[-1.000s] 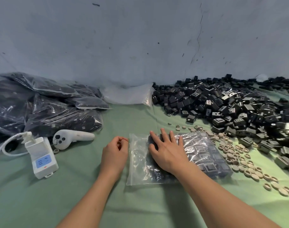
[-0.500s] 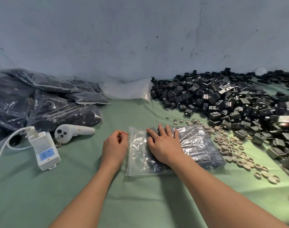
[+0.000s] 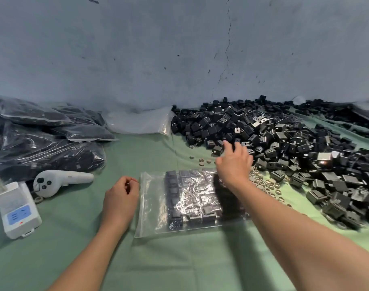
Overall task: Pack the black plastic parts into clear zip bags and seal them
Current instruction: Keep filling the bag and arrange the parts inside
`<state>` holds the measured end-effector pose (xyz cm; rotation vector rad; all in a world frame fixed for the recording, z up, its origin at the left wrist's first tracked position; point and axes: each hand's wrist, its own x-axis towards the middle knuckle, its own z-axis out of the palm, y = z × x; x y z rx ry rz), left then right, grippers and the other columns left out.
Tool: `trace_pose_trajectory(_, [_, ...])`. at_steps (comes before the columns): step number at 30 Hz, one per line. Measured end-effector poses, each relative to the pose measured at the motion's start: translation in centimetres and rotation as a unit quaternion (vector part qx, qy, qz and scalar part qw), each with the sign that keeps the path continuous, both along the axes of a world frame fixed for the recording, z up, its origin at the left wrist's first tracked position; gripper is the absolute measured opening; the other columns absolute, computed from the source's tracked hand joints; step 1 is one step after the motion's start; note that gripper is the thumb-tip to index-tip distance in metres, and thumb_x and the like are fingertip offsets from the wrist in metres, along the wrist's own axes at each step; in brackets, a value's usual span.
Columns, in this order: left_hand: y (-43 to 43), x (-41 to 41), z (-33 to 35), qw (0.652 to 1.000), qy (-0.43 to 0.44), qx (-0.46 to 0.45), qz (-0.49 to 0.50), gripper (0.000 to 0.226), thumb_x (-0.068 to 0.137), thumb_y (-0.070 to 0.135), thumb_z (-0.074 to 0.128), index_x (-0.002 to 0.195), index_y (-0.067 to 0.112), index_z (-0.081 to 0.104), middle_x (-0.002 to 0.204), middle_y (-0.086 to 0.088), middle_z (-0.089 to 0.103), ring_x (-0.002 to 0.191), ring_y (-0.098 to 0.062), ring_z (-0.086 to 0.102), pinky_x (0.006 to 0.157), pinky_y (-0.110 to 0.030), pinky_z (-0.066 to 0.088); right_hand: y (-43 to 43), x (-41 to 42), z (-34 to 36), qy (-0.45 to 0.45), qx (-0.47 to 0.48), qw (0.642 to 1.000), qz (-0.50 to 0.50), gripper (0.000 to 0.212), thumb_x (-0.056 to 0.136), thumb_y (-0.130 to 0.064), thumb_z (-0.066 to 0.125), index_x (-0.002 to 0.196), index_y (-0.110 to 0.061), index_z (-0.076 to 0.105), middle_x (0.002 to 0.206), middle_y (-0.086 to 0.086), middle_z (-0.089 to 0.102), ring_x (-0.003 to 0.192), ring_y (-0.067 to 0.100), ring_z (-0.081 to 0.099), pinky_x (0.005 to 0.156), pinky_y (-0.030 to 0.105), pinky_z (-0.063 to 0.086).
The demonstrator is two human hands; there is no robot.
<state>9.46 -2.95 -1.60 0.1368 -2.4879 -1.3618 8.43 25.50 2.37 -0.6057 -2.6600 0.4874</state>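
Note:
A clear zip bag (image 3: 185, 200) lies flat on the green cloth, filled with rows of black plastic parts. Its open mouth end points left, next to my left hand (image 3: 121, 199), which rests loosely curled on the cloth at the bag's left edge and holds nothing that I can see. My right hand (image 3: 235, 162) hovers above the bag's far right corner, fingers spread, reaching over the near edge of the big heap of loose black parts (image 3: 284, 148). It holds nothing.
Several filled bags (image 3: 45, 143) are piled at the left. A stack of empty clear bags (image 3: 139, 122) leans at the wall. A white controller (image 3: 61, 181) and a white charger box (image 3: 17, 211) lie at the left. Small beige rings (image 3: 267, 185) are scattered by the heap.
My right hand has lifted off the filled bag and moved up and right toward the heap. The left hand has stayed at the bag's left edge.

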Motion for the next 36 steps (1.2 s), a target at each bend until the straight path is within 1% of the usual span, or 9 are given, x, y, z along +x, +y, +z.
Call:
trace_pose_trajectory(4, [0.0, -0.1, -0.1, 1.0, 0.005, -0.016, 0.006, 0.018, 0.093, 0.026, 0.052, 0.078, 0.024, 0.062, 0.071, 0.01, 0.065, 0.073, -0.008, 0.058, 0.062, -0.033, 0.04, 6.5, -0.8, 0.1, -0.074, 0.02, 0.994, -0.076, 0.08, 0.095, -0.039, 0.057, 0.158, -0.03, 0.01, 0.167, 0.012, -0.003, 0.152, 0.04, 0.001, 0.12, 0.061, 0.002])
trace_pose_trajectory(8, [0.2, -0.4, -0.3, 0.999, 0.011, -0.028, 0.013, 0.019, 0.094, 0.027, 0.052, 0.078, 0.023, 0.062, 0.07, 0.009, 0.065, 0.073, -0.017, 0.059, 0.063, -0.035, 0.043, 9.6, -2.1, 0.2, -0.12, -0.036, 0.99, -0.061, 0.087, 0.095, -0.046, 0.059, 0.16, -0.034, 0.001, 0.166, 0.01, -0.013, 0.151, 0.043, -0.006, 0.118, 0.064, 0.003])
trace_pose_trajectory(11, [0.2, -0.4, -0.3, 0.999, 0.01, -0.03, 0.017, 0.019, 0.093, 0.027, 0.052, 0.077, 0.024, 0.061, 0.069, 0.01, 0.065, 0.072, -0.013, 0.059, 0.063, -0.034, 0.041, 10.0, -3.0, 0.1, -0.124, -0.025, 0.991, -0.033, 0.084, 0.095, -0.047, 0.059, 0.159, -0.035, 0.005, 0.168, 0.007, -0.002, 0.152, 0.041, 0.001, 0.117, 0.067, 0.007])
trace_pose_trajectory(15, [0.3, -0.4, -0.3, 0.999, 0.007, -0.035, 0.021, 0.02, 0.093, 0.028, 0.052, 0.075, 0.024, 0.06, 0.067, 0.011, 0.064, 0.07, -0.008, 0.058, 0.061, -0.034, 0.042, 9.0, -3.7, -0.7, -0.148, 0.035, 0.988, 0.014, 0.068, 0.094, -0.047, 0.059, 0.154, -0.036, 0.027, 0.161, 0.008, 0.024, 0.146, 0.041, 0.021, 0.115, 0.067, 0.022])
trace_pose_trajectory(21, [0.3, -0.3, -0.1, 0.999, 0.005, -0.037, 0.021, 0.019, 0.093, 0.027, 0.053, 0.075, 0.025, 0.06, 0.068, 0.011, 0.065, 0.072, -0.015, 0.059, 0.062, -0.033, 0.04, 9.0, -3.7, -1.1, -0.144, 0.06, 0.988, 0.009, 0.064, 0.091, -0.056, 0.058, 0.145, -0.033, 0.033, 0.147, 0.015, 0.034, 0.133, 0.04, 0.034, 0.105, 0.063, 0.038])
trace_pose_trajectory(25, [0.5, -0.2, 0.0, 0.999, 0.005, -0.037, 0.019, 0.02, 0.093, 0.026, 0.053, 0.074, 0.024, 0.06, 0.068, 0.011, 0.065, 0.071, -0.015, 0.059, 0.062, -0.034, 0.04, 9.4, -3.6, -1.8, -0.159, 0.055, 0.986, 0.005, 0.073, 0.091, -0.062, 0.052, 0.152, -0.037, 0.022, 0.157, 0.013, 0.026, 0.14, 0.044, 0.027, 0.109, 0.068, 0.03])
trace_pose_trajectory(32, [0.5, -0.1, 0.2, 0.999, 0.002, -0.043, 0.019, 0.019, 0.092, 0.024, 0.053, 0.076, 0.023, 0.061, 0.068, 0.009, 0.065, 0.074, -0.023, 0.059, 0.066, -0.038, 0.046, 8.3, -5.4, -1.0, -0.197, 0.015, 0.979, -0.039, 0.102, 0.08, -0.084, 0.048, 0.155, -0.023, 0.016, 0.162, 0.015, 0.021, 0.147, 0.049, 0.013, 0.111, 0.071, 0.021])
trace_pose_trajectory(34, [0.6, -0.1, 0.2, 0.999, 0.001, -0.046, 0.019, 0.018, 0.092, 0.024, 0.053, 0.076, 0.022, 0.061, 0.069, 0.009, 0.065, 0.076, -0.027, 0.059, 0.067, -0.038, 0.047, 7.5, -5.9, -0.9, -0.191, -0.004, 0.98, -0.058, 0.097, 0.084, -0.077, 0.053, 0.155, -0.02, 0.02, 0.161, 0.016, 0.021, 0.148, 0.049, 0.009, 0.112, 0.073, 0.016])
trace_pose_trajectory(36, [0.7, 0.0, 0.3, 0.999, 0.001, -0.047, 0.021, 0.018, 0.093, 0.024, 0.053, 0.077, 0.021, 0.062, 0.069, 0.009, 0.065, 0.076, -0.028, 0.059, 0.067, -0.038, 0.046, 7.2, -6.2, -1.0, -0.18, -0.003, 0.98, -0.079, 0.085, 0.087, -0.068, 0.057, 0.15, -0.019, 0.028, 0.157, 0.017, 0.028, 0.145, 0.05, 0.015, 0.113, 0.072, 0.019])
